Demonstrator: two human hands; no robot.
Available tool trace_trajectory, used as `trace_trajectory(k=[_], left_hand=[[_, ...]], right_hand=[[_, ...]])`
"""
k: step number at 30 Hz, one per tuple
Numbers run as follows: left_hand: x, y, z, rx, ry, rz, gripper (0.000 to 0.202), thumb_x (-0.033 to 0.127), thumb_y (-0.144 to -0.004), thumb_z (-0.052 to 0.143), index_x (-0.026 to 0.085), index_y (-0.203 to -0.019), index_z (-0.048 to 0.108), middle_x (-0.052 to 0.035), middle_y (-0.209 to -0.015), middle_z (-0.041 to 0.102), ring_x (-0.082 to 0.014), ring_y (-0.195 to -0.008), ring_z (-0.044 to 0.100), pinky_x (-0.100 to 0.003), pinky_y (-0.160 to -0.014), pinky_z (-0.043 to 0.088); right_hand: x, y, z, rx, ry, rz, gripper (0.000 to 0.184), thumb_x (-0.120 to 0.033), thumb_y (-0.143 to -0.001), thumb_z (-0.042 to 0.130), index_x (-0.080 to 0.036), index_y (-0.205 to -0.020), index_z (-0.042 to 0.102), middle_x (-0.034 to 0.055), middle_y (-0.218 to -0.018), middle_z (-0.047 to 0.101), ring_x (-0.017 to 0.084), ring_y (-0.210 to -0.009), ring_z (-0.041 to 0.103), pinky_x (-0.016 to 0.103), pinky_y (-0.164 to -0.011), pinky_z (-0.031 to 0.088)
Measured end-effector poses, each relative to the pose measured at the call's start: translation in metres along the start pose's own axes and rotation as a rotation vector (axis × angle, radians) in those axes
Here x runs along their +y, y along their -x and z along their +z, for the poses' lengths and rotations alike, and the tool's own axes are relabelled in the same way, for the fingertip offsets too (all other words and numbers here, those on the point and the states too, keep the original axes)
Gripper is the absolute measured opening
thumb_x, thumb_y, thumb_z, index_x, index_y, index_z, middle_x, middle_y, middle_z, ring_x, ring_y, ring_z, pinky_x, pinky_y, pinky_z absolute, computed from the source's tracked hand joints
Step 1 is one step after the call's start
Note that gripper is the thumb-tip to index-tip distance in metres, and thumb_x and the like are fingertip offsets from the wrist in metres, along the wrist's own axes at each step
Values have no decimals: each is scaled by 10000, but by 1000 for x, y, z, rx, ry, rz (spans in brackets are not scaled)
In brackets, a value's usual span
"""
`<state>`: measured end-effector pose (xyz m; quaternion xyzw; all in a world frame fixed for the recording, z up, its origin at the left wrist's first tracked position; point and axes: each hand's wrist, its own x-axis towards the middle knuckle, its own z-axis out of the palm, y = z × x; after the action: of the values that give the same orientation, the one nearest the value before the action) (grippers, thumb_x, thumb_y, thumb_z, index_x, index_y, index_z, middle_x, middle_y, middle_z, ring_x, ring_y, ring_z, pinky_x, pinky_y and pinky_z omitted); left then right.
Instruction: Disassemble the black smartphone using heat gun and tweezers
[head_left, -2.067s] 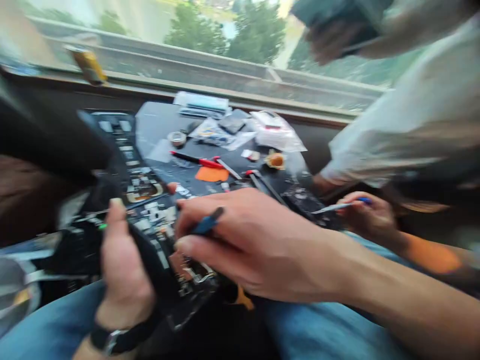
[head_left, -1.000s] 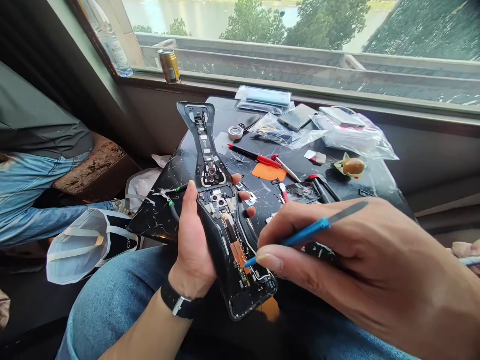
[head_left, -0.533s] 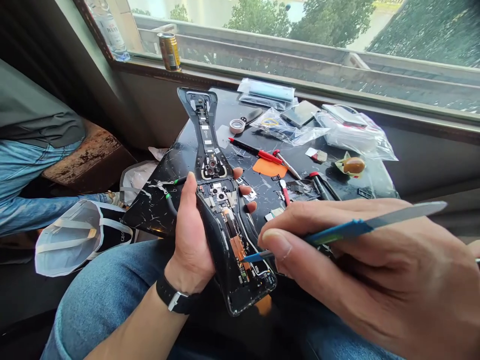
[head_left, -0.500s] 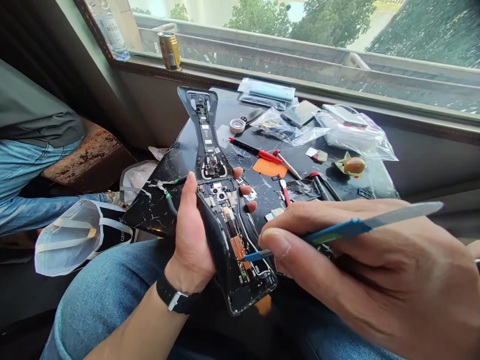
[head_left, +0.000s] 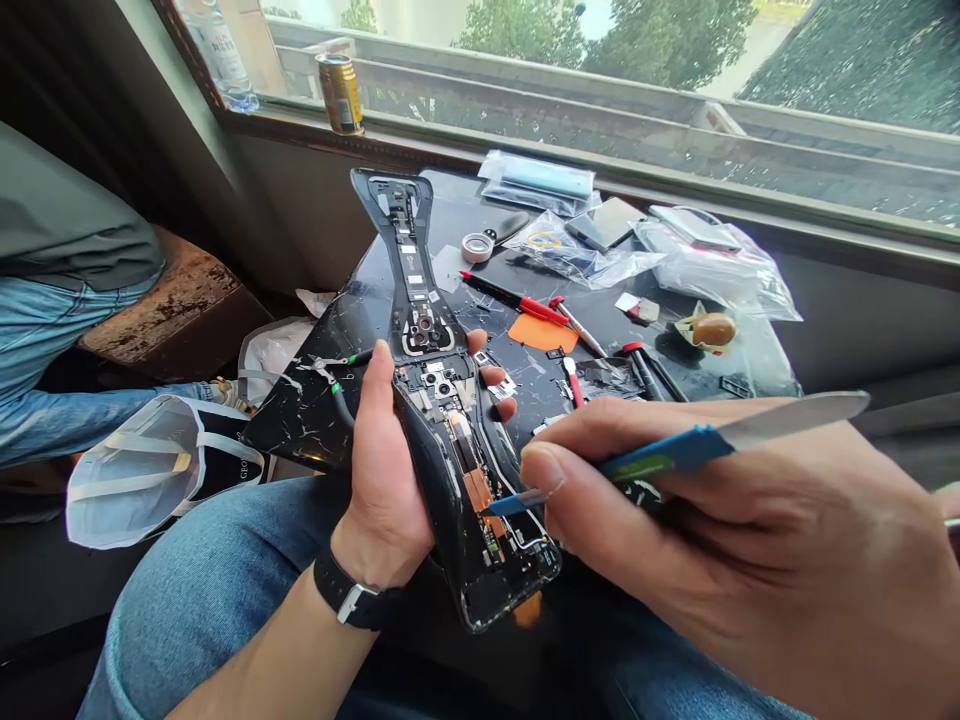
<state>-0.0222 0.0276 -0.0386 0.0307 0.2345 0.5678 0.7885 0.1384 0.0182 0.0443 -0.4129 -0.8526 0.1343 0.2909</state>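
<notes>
An opened smartphone [head_left: 450, 410] lies tilted in my left hand [head_left: 382, 470], its circuit board, cameras and copper-coloured strip exposed. My thumb presses its left edge and the fingertips show on the far side. Its back cover [head_left: 411, 270] extends away from the top end, inner side up. Between the thumb and fingers of my right hand [head_left: 720, 530] is a blue pry tool [head_left: 667, 452] with a metal blade at its rear end. The tool's blue tip meets or hovers just over the board beside the copper strip; I cannot tell if it touches.
On the black table [head_left: 300, 420] are pliers [head_left: 326, 375], a red-and-black pen [head_left: 517, 298], screwdrivers [head_left: 645, 370], a tape roll [head_left: 478, 248], an orange sheet [head_left: 541, 332] and plastic bags [head_left: 720, 260]. A can [head_left: 340, 95] stands on the windowsill. Left are a paper bag [head_left: 142, 480] and another person's leg [head_left: 82, 410].
The blue pry tool's tip has shifted very slightly up and right along the board. The phone's lower end has moved a little to the right; both grips stay the same.
</notes>
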Motion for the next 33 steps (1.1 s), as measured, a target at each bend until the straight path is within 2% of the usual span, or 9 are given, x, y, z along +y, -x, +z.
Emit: trace_trajectory(k=[2, 7, 14, 17, 21, 25, 28, 30, 33], left_hand=[[0, 1, 2, 8, 11, 2, 665, 746, -989, 427, 201, -1238, 714, -95, -957, 751, -246, -863, 726, -350, -782, 635], [2, 4, 10, 91, 20, 36, 657, 691, -1039, 376, 163, -1211, 726, -99, -927, 769, -233, -817, 730, -334, -783, 624], [-1, -1, 15, 132, 75, 119, 625, 706, -1013, 419, 188, -1132, 749, -100, -969, 776, -298, -951, 753, -419, -848, 642], [-1, -2, 17, 153, 85, 118, 642, 709, -1013, 407, 189, -1176, 745, -99, -949, 763, -287, -902, 748, -429, -814, 649], [0, -1, 18, 188, 100, 73, 652, 720, -998, 436, 186, -1227, 730, -88, -925, 734, -225, -762, 711, -354, -696, 633], [0, -2, 19, 184, 122, 56, 645, 717, -999, 427, 182, -1189, 733, -81, -886, 707, -210, -736, 686, -339, -676, 624], [0, -3, 19, 161, 113, 52, 640, 716, -1000, 421, 188, -1187, 731, -79, -883, 700, -212, -741, 678, -353, -682, 625], [0, -3, 17, 156, 85, 45, 655, 727, -997, 419, 192, -1214, 728, -83, -905, 709, -227, -761, 691, -375, -701, 629], [1, -3, 15, 173, 24, 63, 670, 725, -1004, 402, 187, -1233, 727, -91, -901, 729, -252, -761, 710, -414, -728, 637]], right_hand=[[-1, 0, -1, -16, 4, 12, 367, -177, -981, 586, -219, -617, 599, -74, -451, 522, 67, -359, 424, 218, -441, 403], [-1, 2, -3, -53, 5, -1, 241, -217, -994, 563, -242, -773, 656, -42, -556, 657, 128, -420, 590, 278, -447, 418], [-5, 10, -9, -95, -6, -9, 194, -237, -1037, 588, -262, -850, 634, -52, -589, 661, 148, -504, 683, 279, -500, 467], [-4, 7, -11, -134, -67, 6, 183, -222, -1042, 577, -266, -876, 641, -48, -628, 684, 150, -525, 692, 271, -529, 492], [0, 6, -18, -206, -205, 22, 134, -233, -1045, 603, -292, -941, 664, -62, -699, 718, 122, -526, 673, 224, -554, 533], [-2, 14, -25, -202, -14, 139, 73, -349, -1020, 663, -315, -1003, 725, -23, -866, 779, 164, -669, 732, 253, -610, 568], [-4, 11, -27, -261, 30, 51, 99, -316, -1024, 602, -312, -1017, 701, -12, -978, 801, 200, -812, 772, 293, -660, 575], [-4, 3, -28, -309, -11, 13, 116, -269, -1030, 563, -293, -1007, 675, -28, -879, 790, 176, -705, 751, 289, -588, 539], [-4, -9, -28, -355, -65, 66, 92, -192, -997, 609, -262, -976, 666, -76, -649, 690, 122, -492, 632, 260, -458, 444]])
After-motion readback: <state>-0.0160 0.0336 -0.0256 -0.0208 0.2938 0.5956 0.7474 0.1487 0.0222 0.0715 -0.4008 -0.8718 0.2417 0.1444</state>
